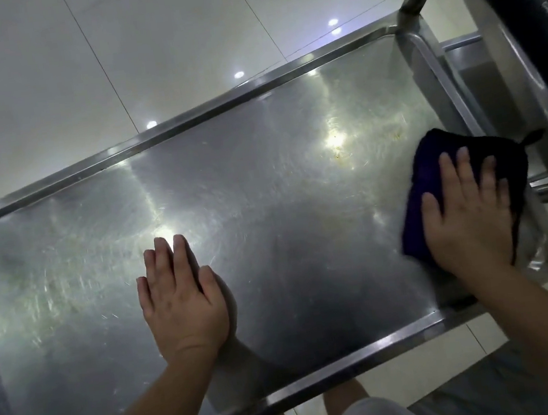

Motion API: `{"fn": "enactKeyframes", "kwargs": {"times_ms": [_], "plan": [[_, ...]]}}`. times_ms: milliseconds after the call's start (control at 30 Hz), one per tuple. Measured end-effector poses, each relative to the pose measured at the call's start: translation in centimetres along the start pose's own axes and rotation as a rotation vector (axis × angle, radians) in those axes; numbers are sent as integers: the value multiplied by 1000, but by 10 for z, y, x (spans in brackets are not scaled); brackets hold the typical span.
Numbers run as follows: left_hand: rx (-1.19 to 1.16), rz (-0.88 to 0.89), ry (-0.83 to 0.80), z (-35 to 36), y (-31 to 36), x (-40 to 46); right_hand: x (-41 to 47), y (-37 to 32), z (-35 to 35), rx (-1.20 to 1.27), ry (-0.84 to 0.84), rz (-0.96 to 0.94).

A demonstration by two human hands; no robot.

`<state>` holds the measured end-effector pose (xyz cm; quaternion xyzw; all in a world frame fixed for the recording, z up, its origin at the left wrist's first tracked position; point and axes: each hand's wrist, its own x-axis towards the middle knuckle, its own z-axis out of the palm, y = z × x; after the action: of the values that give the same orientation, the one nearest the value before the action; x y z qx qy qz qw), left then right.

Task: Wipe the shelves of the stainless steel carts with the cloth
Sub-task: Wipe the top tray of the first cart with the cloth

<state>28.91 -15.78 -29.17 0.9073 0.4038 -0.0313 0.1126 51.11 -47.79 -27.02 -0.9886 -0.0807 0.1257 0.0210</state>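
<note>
Right hand (470,217) flat on cloth (432,160); left hand (182,298) flat on shelf (263,191).

Setting: probably a commercial kitchen or similar service area. Indicators: a scratched stainless steel cart (262,181) with raised rim, glossy light floor tiles (108,48) reflecting ceiling spotlights at far side.

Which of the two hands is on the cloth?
The right hand, flat on the dark cloth at the shelf's right end. The left hand rests bare on the steel.
</note>
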Motion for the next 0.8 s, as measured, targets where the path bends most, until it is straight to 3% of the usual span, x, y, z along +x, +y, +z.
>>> {"fn": "enactKeyframes", "kwargs": {"times_ms": [133, 267, 333, 467, 567, 700, 800], "plan": [[-3, 2, 6, -1, 0, 0, -13, -98, 13, 33, 14, -135], [-4, -5, 1, 1, 0, 0, -58, -189, 38, 56, -23, -558], [2, -9, -8, 2, 0, 0, -70, -210, 44, 40, -51, -729], [-5, -3, -6, 1, 1, -1, -44, -199, 39, 32, -71, -829], [-16, 10, -11, 0, -1, -1, 13, -166, 21, 6, -14, -682], [-17, 9, 1, 0, -2, 0, 102, -89, -17, -26, 29, -288], [-7, 10, 4, 2, -3, -1, 130, -70, -32, -8, 38, -105]]}}
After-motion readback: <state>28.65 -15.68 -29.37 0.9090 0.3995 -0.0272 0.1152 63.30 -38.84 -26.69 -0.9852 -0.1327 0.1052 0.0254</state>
